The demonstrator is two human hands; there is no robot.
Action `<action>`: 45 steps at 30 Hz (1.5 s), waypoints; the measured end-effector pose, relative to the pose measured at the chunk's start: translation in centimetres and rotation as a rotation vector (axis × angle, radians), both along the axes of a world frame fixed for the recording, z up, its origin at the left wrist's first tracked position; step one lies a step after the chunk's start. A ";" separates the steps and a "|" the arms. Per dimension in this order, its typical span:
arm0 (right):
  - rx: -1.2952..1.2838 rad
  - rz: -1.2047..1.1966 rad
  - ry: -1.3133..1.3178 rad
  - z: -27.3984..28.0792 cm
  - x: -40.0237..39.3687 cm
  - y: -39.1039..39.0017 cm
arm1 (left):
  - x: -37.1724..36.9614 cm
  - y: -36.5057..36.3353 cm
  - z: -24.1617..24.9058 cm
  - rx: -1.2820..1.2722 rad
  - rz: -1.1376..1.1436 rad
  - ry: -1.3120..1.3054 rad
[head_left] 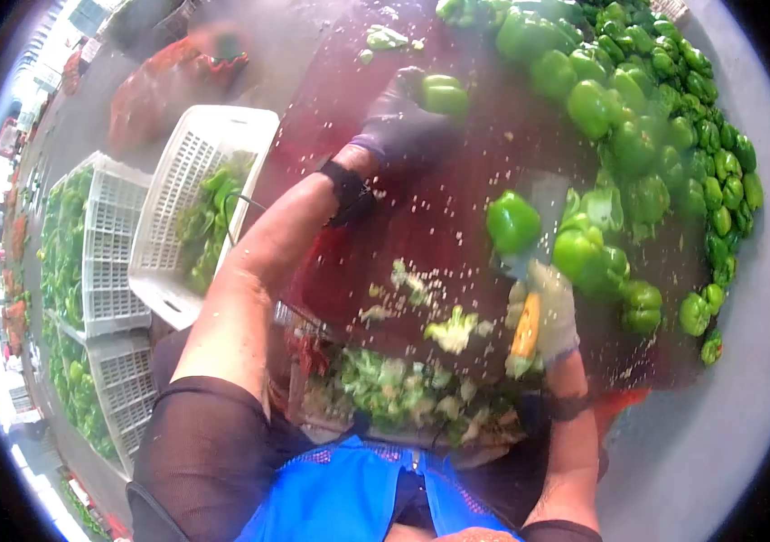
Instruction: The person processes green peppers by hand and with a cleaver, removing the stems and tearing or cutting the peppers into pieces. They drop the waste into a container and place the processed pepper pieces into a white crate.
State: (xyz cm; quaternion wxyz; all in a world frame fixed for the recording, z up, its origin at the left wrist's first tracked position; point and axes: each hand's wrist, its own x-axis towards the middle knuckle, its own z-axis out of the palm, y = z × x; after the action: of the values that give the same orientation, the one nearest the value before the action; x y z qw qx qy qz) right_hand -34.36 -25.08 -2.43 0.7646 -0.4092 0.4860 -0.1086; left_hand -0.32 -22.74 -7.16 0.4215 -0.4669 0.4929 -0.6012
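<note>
My left hand (403,113), in a dark glove, reaches across the dark red board (349,262) with its fingers closed on a green bell pepper (445,95). Nearer to me, my right hand (555,312), in a pale glove, grips a knife by its yellow-orange handle (525,327). The blade points away from me and is partly blurred. Just left of the blade sits a whole green bell pepper (512,222), and more peppers (579,248) lie to its right. Pale seeds and a cut-out pepper core (454,330) are scattered in front of my hands.
A big heap of green peppers (629,108) covers the far right side. White crates (258,126) with green peppers stand at the left. A container of pepper scraps (394,384) is close to my body. An orange-red sack (154,95) lies at the far left.
</note>
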 end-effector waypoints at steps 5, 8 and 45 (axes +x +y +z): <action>-0.124 0.035 -0.012 -1.1 -0.4 0.0 | -5.6 6.0 4.0 0.664 0.125 -2.219; -0.082 -0.037 -0.029 -1.0 -0.1 0.5 | -7.5 8.1 5.6 0.963 -0.121 -3.444; -0.681 0.770 0.394 6.5 19.3 1.8 | -4.2 11.0 5.2 0.847 -0.575 -3.907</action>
State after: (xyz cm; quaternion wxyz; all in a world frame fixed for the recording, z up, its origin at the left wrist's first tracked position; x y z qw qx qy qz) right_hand -15.07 -23.33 4.09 0.4680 -0.7943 0.3724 0.1065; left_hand -4.55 -11.74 -1.95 -0.2579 -0.8694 0.4076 0.1071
